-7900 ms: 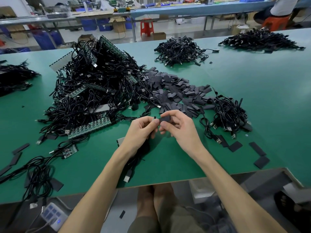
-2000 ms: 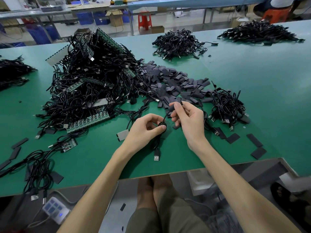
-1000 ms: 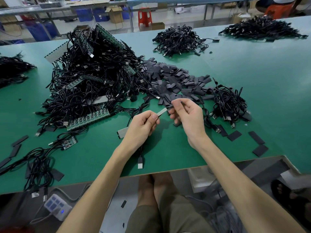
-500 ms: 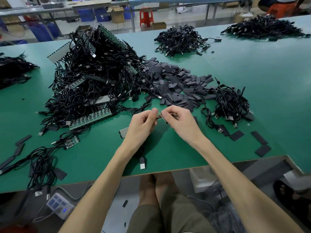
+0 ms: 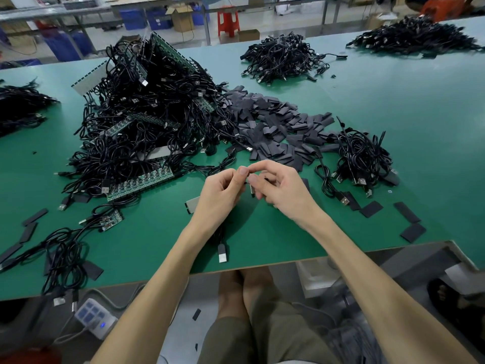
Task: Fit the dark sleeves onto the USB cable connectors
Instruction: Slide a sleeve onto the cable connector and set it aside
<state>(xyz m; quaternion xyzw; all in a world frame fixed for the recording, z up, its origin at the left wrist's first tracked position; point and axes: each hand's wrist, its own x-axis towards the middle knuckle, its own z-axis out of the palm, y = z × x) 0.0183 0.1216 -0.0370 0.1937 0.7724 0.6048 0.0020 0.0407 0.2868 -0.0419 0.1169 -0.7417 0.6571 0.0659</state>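
Both hands meet over the near middle of the green table [image 5: 393,106], the left hand [image 5: 223,193] and right hand [image 5: 280,190] pinching shut on a thin black cable [image 5: 221,236], which looks light and bendy, best held near its plug [image 5: 222,254].

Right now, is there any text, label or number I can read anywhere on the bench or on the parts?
None legible.
Circuit boards in the cable pile: any markings too small to read.
Cardboard box behind the table: no print readable.
Power strip underneath: nothing readable.
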